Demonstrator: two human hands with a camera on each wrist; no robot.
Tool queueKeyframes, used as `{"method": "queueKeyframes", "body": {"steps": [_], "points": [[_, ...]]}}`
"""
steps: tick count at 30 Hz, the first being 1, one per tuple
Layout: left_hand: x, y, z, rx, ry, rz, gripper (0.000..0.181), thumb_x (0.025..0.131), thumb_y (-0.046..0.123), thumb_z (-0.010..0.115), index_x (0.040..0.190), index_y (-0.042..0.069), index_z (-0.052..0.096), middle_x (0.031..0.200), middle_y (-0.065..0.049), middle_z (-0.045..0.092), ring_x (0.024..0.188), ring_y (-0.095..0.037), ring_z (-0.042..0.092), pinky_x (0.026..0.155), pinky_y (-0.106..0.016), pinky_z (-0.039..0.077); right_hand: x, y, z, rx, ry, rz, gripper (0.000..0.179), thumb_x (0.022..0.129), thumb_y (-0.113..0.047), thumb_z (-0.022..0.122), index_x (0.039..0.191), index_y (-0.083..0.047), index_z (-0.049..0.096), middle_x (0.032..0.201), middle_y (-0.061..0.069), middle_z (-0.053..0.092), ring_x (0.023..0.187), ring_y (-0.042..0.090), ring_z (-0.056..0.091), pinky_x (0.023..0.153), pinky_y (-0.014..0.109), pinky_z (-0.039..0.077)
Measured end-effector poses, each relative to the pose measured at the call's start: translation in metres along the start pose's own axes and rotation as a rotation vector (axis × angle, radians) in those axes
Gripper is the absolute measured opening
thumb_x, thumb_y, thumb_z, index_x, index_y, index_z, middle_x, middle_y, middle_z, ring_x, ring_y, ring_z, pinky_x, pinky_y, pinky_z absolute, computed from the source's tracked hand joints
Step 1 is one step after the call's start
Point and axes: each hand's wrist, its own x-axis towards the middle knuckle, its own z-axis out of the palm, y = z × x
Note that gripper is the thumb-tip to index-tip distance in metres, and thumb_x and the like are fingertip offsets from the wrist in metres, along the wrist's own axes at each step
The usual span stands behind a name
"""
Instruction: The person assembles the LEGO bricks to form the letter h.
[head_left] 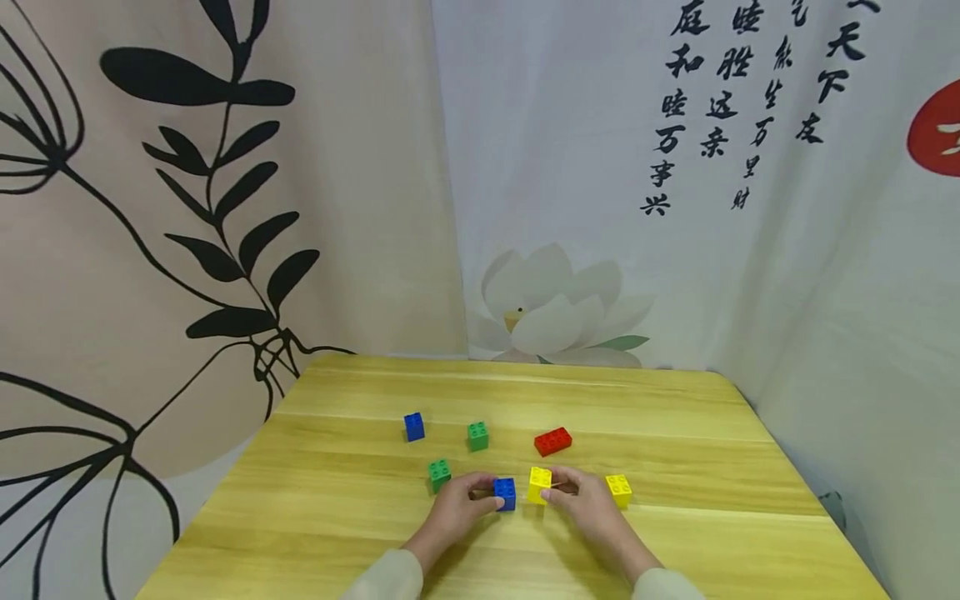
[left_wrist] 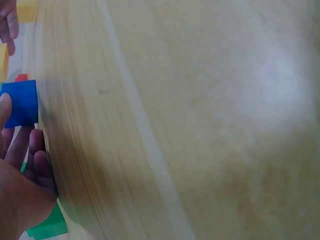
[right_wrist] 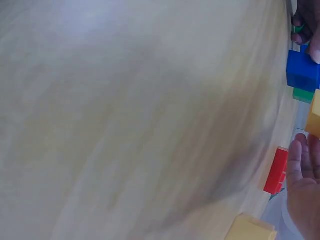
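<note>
Between thumb and fingers, my left hand (head_left: 461,506) pinches a blue toy brick (head_left: 505,494) by its left side. My right hand (head_left: 592,504) holds a yellow toy brick (head_left: 539,485) from the right. The two bricks face each other with a small gap between them, close over the table. In the left wrist view the thumb lies on the near face of the blue brick (left_wrist: 21,103). At the edge of the right wrist view, the yellow brick (right_wrist: 313,115) is partly cut off above the right fingers.
Beside the left hand lies a green brick (head_left: 439,475); another green brick (head_left: 477,436) and a blue brick (head_left: 414,427) are farther back. A red brick (head_left: 553,442) lies behind the right hand, a second yellow brick (head_left: 618,491) to its right. All rest on the wooden table (head_left: 712,467).
</note>
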Motion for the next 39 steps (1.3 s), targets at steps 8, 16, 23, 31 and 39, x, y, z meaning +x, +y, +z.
{"method": "queueKeyframes", "body": {"steps": [8, 16, 23, 31, 39], "points": [[0.004, -0.002, -0.001, 0.02, -0.041, 0.019, 0.044, 0.089, 0.031, 0.073, 0.128, 0.013, 0.065, 0.126, -0.007, 0.068, 0.11, -0.024, 0.064, 0.092, -0.045, 0.054, 0.005, -0.014, 0.001, -0.049, 0.001, -0.055, 0.049, 0.09, -0.031, 0.071, 0.133, -0.009, 0.06, 0.116, 0.008, 0.071, 0.103, 0.021, 0.066, 0.08, 0.034, 0.059], [0.005, -0.004, -0.001, 0.013, -0.045, 0.071, 0.037, 0.089, 0.03, 0.072, 0.124, 0.017, 0.068, 0.125, -0.006, 0.07, 0.11, -0.024, 0.065, 0.092, -0.044, 0.055, 0.013, -0.02, 0.008, -0.028, -0.076, -0.097, 0.048, 0.092, -0.032, 0.068, 0.133, -0.009, 0.059, 0.123, 0.011, 0.067, 0.108, 0.026, 0.065, 0.084, 0.037, 0.059], [0.005, -0.007, 0.0, 0.003, -0.047, 0.069, 0.039, 0.09, 0.032, 0.07, 0.126, 0.018, 0.067, 0.126, -0.004, 0.069, 0.113, -0.023, 0.065, 0.093, -0.043, 0.055, 0.017, -0.022, 0.018, -0.047, -0.113, -0.12, 0.047, 0.092, -0.031, 0.069, 0.132, -0.009, 0.061, 0.121, 0.012, 0.068, 0.108, 0.027, 0.065, 0.082, 0.036, 0.059], [0.009, -0.004, 0.001, -0.002, -0.059, 0.114, 0.039, 0.091, 0.029, 0.069, 0.128, 0.016, 0.066, 0.125, -0.004, 0.07, 0.114, -0.024, 0.065, 0.094, -0.043, 0.054, 0.021, -0.024, 0.019, -0.109, -0.108, -0.13, 0.049, 0.093, -0.033, 0.067, 0.135, -0.008, 0.059, 0.117, 0.01, 0.07, 0.107, 0.027, 0.064, 0.084, 0.039, 0.058], [0.008, -0.009, -0.002, 0.005, -0.058, 0.089, 0.037, 0.091, 0.028, 0.07, 0.126, 0.016, 0.067, 0.125, -0.004, 0.07, 0.112, -0.023, 0.065, 0.095, -0.045, 0.054, 0.025, -0.025, 0.022, -0.158, -0.143, -0.178, 0.045, 0.093, -0.031, 0.067, 0.132, -0.011, 0.061, 0.117, 0.008, 0.07, 0.108, 0.027, 0.065, 0.087, 0.043, 0.057]]}}
